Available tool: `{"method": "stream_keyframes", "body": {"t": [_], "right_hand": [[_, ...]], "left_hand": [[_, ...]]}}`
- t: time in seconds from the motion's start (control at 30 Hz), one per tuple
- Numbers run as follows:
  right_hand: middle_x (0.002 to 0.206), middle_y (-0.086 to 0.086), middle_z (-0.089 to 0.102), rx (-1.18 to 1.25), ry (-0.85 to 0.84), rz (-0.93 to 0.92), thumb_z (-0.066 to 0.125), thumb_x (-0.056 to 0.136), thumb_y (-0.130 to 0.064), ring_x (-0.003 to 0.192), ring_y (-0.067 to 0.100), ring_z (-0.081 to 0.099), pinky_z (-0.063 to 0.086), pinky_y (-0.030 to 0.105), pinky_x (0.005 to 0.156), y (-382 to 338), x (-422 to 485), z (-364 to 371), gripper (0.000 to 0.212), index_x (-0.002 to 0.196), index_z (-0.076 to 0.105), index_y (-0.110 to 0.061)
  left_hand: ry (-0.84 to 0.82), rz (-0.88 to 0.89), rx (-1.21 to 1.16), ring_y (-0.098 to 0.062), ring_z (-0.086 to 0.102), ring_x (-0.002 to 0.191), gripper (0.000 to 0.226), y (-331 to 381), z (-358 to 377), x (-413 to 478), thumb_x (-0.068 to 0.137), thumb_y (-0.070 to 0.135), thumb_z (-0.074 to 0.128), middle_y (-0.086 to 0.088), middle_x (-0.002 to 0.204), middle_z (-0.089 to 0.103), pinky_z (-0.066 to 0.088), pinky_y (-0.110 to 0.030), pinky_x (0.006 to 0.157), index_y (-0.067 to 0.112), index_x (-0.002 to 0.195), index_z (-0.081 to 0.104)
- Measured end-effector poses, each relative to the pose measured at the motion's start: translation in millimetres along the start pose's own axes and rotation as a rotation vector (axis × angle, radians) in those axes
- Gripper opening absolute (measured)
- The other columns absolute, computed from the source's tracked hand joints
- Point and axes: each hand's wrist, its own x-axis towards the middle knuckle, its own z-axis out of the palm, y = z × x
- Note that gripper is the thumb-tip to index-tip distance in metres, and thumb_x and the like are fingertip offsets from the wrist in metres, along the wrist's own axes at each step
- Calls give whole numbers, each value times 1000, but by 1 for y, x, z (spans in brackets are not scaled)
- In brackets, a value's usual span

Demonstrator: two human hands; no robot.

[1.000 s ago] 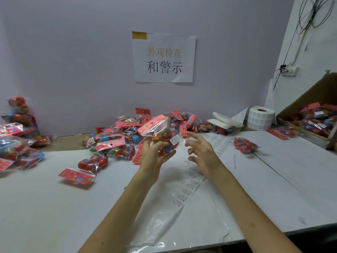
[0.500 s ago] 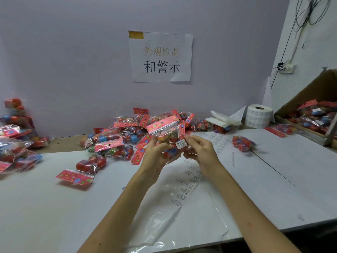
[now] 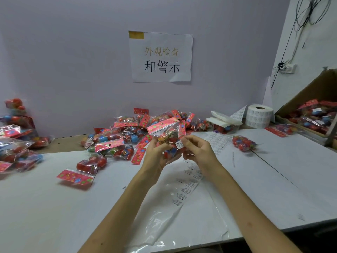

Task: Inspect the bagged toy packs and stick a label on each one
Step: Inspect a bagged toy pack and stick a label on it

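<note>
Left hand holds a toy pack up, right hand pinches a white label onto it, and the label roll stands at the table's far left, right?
Not quite: in the head view the label roll stands at the far right of the table, beside the cardboard box. The rest holds: left hand holds the toy pack, right hand pinches the white label.

I read a paper sign [image 3: 160, 57] on the wall, well above both hands: 外观检查 in yellow, with 和警示 in black under it. The left hand [image 3: 156, 154] grips a pack [image 3: 167, 132]. The right hand [image 3: 197, 152] pinches the pack's small white label [image 3: 179, 144], which bears a black warning triangle. I cannot read the label's print, nor the print on the label strip [image 3: 186, 189] just below the hands, nor on the roll [image 3: 259, 115] far to their right.
</note>
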Motion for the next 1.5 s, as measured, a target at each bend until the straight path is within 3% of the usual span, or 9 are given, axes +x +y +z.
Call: {"method": "stream_keyframes", "body": {"t": [0.13,0.23,0.47,0.67,0.8,0.93,1.1,1.3,1.5], "right_hand": [[91,11,75,-10,27,-17,67,96,-30,77,21,69,57,31,72,3,1,0,24,107,72,-9],[81,5,72,-57,28,-48,71,93,-29,67,18,66,59,33,70,4,1,2,18,102,74,-13],[77,7,72,-44,44,-31,64,98,-26,63,16,64,56,28,63,6,4,0,16,98,73,-12],[79,8,74,-78,39,-42,64,98,-27,66,19,67,57,31,66,8,4,1,19,100,73,-11],[80,6,74,-92,18,-67,69,95,-28,69,20,68,59,33,69,8,3,1,15,101,73,-15],[81,0,72,-99,-29,-67,75,90,-27,69,16,68,60,30,71,8,3,0,18,106,72,-21],[101,15,66,-75,-115,-42,74,91,-13,80,16,70,56,26,75,7,5,-6,27,117,72,-19],[101,24,65,-42,-115,-33,65,94,-3,82,20,69,57,28,77,9,7,-9,30,120,71,-17],[87,6,69,-24,-88,33,57,96,-2,73,17,65,55,27,71,9,8,-7,29,114,73,-17]], "left_hand": [[-26,68,109,-32,75,100,56,-2,3,-7,84,13,79,-17,118,71,61,-44,89,12,132,49],[18,93,164,-31,75,96,60,-5,4,-8,78,11,86,-18,116,71,62,-43,88,10,126,49],[-19,22,135,-36,74,99,57,-2,-1,-3,84,-10,73,-27,118,68,60,-43,91,-1,134,47],[33,22,109,-33,74,98,49,-1,1,-5,89,11,75,-24,117,67,59,-47,93,1,130,50],[61,41,126,-31,76,92,40,-1,1,-4,93,11,71,-21,116,69,63,-38,82,2,127,52],[67,48,145,-32,76,91,37,0,-1,-4,95,10,69,-22,114,71,63,-43,85,0,127,54],[73,24,118,-37,74,98,39,0,-3,-3,96,10,67,-24,117,70,59,-51,93,-1,131,55],[18,28,107,-36,74,101,50,-1,-3,-4,88,6,75,-23,117,71,57,-50,98,0,133,54],[38,17,87,-35,75,96,55,-3,-4,-2,80,-13,75,-22,111,73,61,-42,89,-2,129,53]]}}
